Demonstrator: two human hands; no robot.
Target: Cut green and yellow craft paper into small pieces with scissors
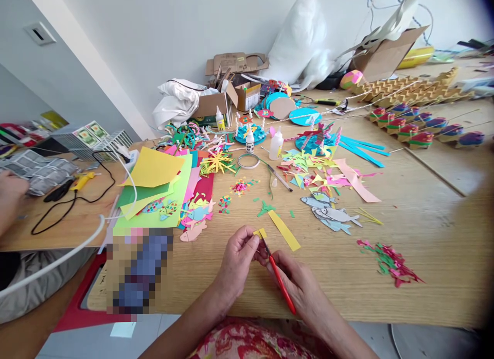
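Note:
A small yellow paper piece (259, 233) is pinched between the thumb and fingers of my left hand (240, 253). My right hand (295, 279) is wrapped round red-handled scissors (281, 281), whose blades reach the yellow piece. Just beyond my hands, a longer yellow strip (284, 230) lies flat on the table, touching a small green paper cutout (265, 208). Grey-blue paper fish (334, 215) lie to the right of the strip. Pink and green paper scraps (393, 263) form a pile farther right.
Coloured paper sheets (154, 168) and paper fish cutouts (196, 215) lie at the left. Glue bottles (276, 144) and bright scraps (316, 168) stand or lie beyond my hands. Painted figures (420, 138) line the right back. A person's hand (11, 194) shows at the far left.

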